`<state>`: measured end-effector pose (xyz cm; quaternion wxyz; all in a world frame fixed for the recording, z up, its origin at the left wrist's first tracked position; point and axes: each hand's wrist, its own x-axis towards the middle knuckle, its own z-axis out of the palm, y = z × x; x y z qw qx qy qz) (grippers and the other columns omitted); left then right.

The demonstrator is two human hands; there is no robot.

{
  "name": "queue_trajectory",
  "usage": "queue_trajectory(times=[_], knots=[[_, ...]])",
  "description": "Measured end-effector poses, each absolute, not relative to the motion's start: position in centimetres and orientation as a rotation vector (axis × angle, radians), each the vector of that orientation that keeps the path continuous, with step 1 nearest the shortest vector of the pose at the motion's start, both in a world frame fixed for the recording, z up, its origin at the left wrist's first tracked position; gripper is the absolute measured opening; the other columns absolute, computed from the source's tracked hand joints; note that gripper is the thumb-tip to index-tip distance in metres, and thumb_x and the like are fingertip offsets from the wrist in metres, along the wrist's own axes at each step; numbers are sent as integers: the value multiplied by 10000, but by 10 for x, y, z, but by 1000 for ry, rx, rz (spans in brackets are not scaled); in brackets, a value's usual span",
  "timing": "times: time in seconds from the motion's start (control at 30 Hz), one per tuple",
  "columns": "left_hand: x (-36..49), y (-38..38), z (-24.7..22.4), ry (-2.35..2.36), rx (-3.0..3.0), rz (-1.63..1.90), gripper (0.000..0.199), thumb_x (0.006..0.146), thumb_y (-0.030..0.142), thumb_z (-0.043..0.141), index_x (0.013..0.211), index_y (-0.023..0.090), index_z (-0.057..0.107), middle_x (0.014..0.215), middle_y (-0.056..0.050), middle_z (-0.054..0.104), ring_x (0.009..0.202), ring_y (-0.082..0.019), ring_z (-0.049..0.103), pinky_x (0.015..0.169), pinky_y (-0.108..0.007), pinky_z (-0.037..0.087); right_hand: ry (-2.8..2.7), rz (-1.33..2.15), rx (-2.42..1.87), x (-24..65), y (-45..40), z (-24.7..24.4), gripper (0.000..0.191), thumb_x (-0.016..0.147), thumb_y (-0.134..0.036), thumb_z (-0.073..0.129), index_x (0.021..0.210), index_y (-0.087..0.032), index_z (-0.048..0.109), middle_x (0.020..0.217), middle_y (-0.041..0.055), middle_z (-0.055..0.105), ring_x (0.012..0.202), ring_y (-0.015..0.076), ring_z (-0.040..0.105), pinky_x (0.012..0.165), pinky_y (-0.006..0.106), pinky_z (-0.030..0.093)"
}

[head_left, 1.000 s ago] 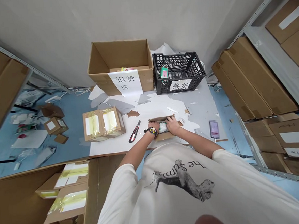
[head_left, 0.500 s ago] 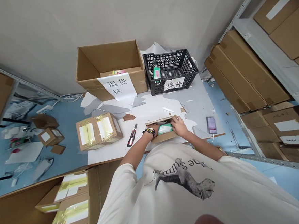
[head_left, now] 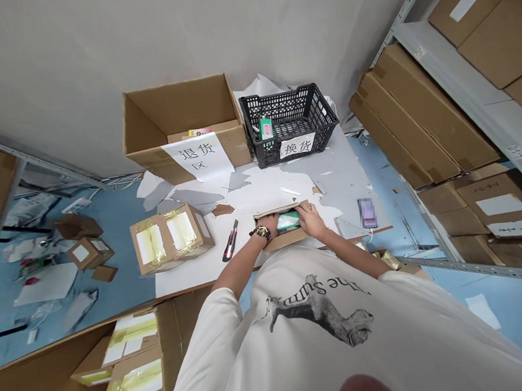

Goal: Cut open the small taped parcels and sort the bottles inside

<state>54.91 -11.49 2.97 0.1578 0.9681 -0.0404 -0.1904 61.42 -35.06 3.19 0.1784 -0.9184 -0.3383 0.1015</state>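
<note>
An opened small cardboard box [head_left: 286, 239] lies at the table's front edge, against my shirt. Inside it shows a green and white item [head_left: 288, 220]. My left hand [head_left: 269, 223], with a patterned band on the wrist, reaches into the box's left end; its fingers are hidden. My right hand [head_left: 309, 217] is at the box's right end, fingers bent over the rim beside the green item; whether it grips anything is too small to tell. A red and black utility knife [head_left: 231, 240] lies left of the box.
Taped boxes [head_left: 172, 237] sit at the left. Behind stand a large carton [head_left: 151, 161] and a black crate [head_left: 262, 153], both with paper signs. A phone [head_left: 367, 213] lies right. Shelves of cartons [head_left: 416, 113] flank the right side.
The view has shifted slightly. The green item in the box shows more dark green and less of its pale surface. Both hands stay at the box.
</note>
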Motion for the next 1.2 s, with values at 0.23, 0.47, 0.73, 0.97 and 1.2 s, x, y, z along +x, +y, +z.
queue_trajectory(times=[0.23,0.47,0.73,0.97,1.2], knots=[[532,-87,32,-48,2636,-257,701,834,313,885,1464,181,609,1416,-231,717,1324,-455,681,1159,-578,511,-913,305,-2340,620,-363,34,612,1115,-233,354,1704,-230,522,1648,131,631,1407,353,551,1257,573,412],[526,-71,22,-93,2227,-140,728,792,262,884,1427,197,535,1381,-180,685,1292,-389,673,1123,-537,540,-946,386,-2354,625,-353,66,859,847,-228,602,1703,-265,541,1706,82,596,1678,432,265,1366,681,200],[533,-84,16,-90,2084,-158,781,814,404,904,1459,221,505,1358,-150,713,1220,-367,722,1044,-500,583,-1170,323,-2323,619,-314,106,728,832,-371,818,1524,-248,629,1470,143,697,1457,419,487,1273,602,323],[526,-68,38,-36,2299,-268,845,832,427,923,1566,199,572,1556,-187,681,1414,-397,671,1165,-518,556,-1154,390,-2360,621,-303,94,593,753,-213,810,1333,-211,684,1290,140,760,1241,380,623,1065,483,485],[489,-45,67,16,2511,-35,629,952,540,825,1513,274,719,1568,-131,700,1544,-402,534,1344,-594,365,-573,330,-2012,636,-320,111,688,712,-416,887,1320,-281,595,1137,48,772,1012,292,722,873,414,613]])
